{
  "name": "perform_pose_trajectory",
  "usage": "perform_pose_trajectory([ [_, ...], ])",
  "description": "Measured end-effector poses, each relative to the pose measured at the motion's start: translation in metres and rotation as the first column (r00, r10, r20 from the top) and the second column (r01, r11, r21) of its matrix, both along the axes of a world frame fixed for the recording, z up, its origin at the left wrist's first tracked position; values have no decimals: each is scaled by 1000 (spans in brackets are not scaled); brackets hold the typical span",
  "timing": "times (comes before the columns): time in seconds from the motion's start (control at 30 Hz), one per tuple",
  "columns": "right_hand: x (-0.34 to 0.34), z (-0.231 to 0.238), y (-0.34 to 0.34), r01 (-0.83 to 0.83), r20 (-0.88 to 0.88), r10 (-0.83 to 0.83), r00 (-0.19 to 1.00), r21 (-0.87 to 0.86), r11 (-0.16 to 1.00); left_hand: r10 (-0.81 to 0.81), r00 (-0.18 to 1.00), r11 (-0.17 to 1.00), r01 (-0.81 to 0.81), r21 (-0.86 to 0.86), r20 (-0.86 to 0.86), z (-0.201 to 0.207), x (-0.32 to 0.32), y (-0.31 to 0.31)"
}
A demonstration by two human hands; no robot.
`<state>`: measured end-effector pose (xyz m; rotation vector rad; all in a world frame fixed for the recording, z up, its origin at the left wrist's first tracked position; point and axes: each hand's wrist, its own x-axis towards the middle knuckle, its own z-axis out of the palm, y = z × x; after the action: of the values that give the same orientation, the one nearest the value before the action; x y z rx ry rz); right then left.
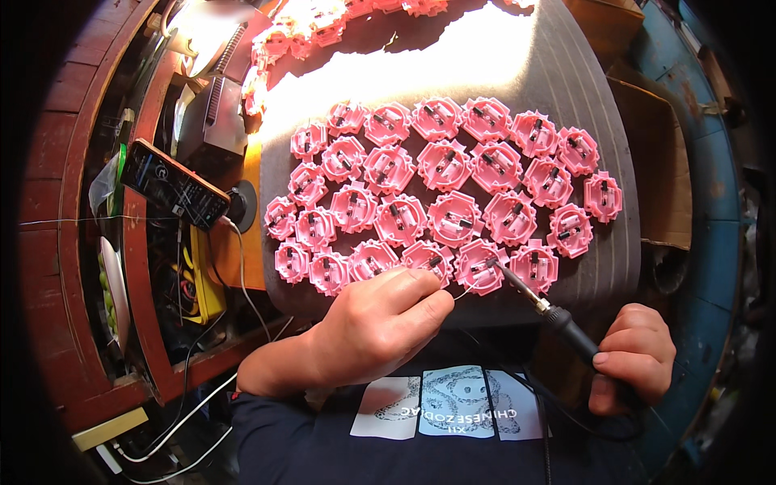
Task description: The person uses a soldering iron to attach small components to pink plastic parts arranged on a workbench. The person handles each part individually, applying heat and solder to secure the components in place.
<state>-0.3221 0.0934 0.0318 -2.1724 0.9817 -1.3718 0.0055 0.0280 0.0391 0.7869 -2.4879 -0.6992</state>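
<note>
Rows of pink plastic housings [447, 165] with small black and metal parts inside lie on a dark grey mat [602, 271]. My right hand [638, 352] is closed round the black handle of a soldering iron [566, 323]. Its tip reaches into a pink housing [477, 279] in the nearest row. My left hand [380, 319] pinches a thin solder wire [466, 291] that runs toward the same housing. Whether the wire touches the tip is too small to tell. Part of the nearest row is hidden behind my left hand.
A phone [175, 184] leans on a stand at the left, with a white cable below it. More pink housings [323, 28] are heaped at the far edge in bright light. A cardboard box [655, 162] stands at the right. The iron's black cord [558, 412] crosses my lap.
</note>
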Motion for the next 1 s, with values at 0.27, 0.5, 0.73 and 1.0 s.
perform_pose_trajectory([
  [0.27, 7, -3, 6, 26, 7, -26, 1000, -10, 1000, 4, 1000, 999, -4, -37, 4, -9, -5, 6],
  [0.5, 12, -9, 7, 57, 43, -55, 998, -44, 997, 13, 1000, 997, -13, -74, -7, -16, -9, 4],
  [0.73, 10, -9, 8, 32, 42, -30, 999, -32, 999, 17, 1000, 998, -19, -65, -20, -19, -11, 3],
  [1.0, 12, -7, 9, 40, 27, -39, 999, -27, 999, 31, 999, 997, -33, -73, -29, -22, -14, 2],
])
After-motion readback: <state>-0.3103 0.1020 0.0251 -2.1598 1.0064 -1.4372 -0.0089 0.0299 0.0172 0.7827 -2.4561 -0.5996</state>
